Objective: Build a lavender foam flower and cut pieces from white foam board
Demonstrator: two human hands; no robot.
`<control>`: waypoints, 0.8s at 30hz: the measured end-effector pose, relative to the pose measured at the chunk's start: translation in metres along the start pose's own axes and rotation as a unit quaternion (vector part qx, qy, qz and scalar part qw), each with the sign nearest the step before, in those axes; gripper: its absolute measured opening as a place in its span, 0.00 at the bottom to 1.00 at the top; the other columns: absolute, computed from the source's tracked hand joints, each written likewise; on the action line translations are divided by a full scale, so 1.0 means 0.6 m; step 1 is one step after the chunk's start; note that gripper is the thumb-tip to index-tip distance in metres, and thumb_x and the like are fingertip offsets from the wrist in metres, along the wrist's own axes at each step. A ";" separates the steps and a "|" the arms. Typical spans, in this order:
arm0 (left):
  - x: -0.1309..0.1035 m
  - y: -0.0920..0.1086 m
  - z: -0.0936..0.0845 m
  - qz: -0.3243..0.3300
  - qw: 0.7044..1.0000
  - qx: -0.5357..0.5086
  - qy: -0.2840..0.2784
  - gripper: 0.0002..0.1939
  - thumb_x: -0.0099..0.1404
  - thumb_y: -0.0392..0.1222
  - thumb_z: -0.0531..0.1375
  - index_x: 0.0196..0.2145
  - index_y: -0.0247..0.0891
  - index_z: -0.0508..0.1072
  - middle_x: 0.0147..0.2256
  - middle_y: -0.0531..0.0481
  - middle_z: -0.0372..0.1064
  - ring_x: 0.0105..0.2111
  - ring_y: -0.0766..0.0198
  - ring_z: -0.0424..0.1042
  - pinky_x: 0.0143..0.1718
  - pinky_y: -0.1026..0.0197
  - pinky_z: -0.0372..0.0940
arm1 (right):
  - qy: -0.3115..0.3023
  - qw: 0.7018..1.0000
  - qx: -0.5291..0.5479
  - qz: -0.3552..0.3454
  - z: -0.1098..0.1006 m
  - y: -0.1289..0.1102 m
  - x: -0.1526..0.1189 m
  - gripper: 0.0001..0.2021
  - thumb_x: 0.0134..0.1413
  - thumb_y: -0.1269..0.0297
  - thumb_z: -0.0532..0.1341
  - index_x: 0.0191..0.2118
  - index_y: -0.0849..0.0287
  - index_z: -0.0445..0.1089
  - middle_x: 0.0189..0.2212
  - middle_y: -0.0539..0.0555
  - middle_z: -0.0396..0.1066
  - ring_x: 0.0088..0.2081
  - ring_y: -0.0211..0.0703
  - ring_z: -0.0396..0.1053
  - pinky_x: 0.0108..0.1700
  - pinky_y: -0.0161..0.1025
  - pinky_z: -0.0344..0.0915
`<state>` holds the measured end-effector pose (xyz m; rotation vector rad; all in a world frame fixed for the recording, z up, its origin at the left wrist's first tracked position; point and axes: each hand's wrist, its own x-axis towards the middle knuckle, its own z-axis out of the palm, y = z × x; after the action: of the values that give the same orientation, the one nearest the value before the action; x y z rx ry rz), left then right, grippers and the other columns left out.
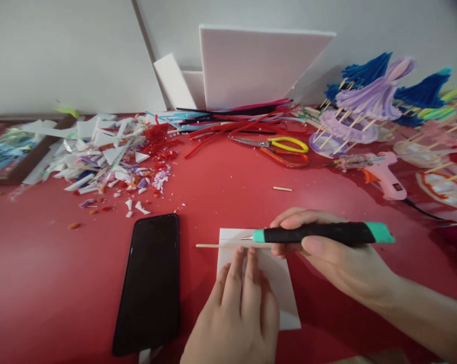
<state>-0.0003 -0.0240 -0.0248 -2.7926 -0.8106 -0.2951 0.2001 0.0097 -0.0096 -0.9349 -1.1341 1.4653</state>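
Note:
My right hand (338, 253) holds a craft knife (315, 233) with a black grip and mint-green ends. Its thin metal tip points left over a white piece of foam board (281, 283) lying on the red table. Across the board runs a thin wooden stick (208, 245), jutting past the board's left edge; its right end passes under my right fingers. My left hand (239, 313) lies over the board with fingers stretched forward, fingertips against the stick. A faint line crosses the board just above the stick, near the tip.
A black phone (148, 283) lies to the left. Behind are a pile of scraps (107, 151), pipe cleaners (236, 119), pliers (274, 145) and a short stick piece (282, 189). A pink glue gun (387, 177) and purple pipe-cleaner model (350, 126) stand right. Foam boards (259, 65) lean at the back.

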 end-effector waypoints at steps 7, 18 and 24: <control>-0.001 -0.001 0.000 0.005 1.000 0.008 0.001 0.17 0.65 0.29 0.46 0.47 0.25 0.68 0.52 0.30 0.68 0.52 0.40 0.67 0.43 0.53 0.73 | -0.017 1.000 -0.019 0.017 -0.004 0.013 -0.002 0.07 0.55 0.61 0.63 0.41 0.47 0.74 0.36 0.49 0.72 0.33 0.39 0.74 0.37 0.38 0.72; 0.003 -0.002 0.000 -0.001 1.000 0.001 0.004 0.17 0.65 0.29 0.46 0.47 0.26 0.69 0.51 0.30 0.68 0.51 0.40 0.68 0.43 0.52 0.73 | 0.003 0.999 -0.024 0.025 -0.018 0.013 -0.012 0.06 0.54 0.63 0.64 0.40 0.49 0.74 0.36 0.50 0.71 0.32 0.41 0.75 0.37 0.40 0.73; 0.003 -0.003 -0.002 0.010 1.000 0.004 0.001 0.16 0.64 0.29 0.48 0.47 0.26 0.68 0.51 0.29 0.68 0.51 0.39 0.68 0.42 0.51 0.73 | 0.005 0.998 -0.054 0.021 -0.037 0.012 -0.024 0.07 0.55 0.61 0.64 0.40 0.50 0.74 0.37 0.51 0.71 0.33 0.42 0.75 0.38 0.41 0.74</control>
<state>-0.0002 -0.0219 -0.0227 -2.7913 -0.7803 -0.2899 0.2221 -0.0004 -0.0222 -1.0452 -1.2029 1.4422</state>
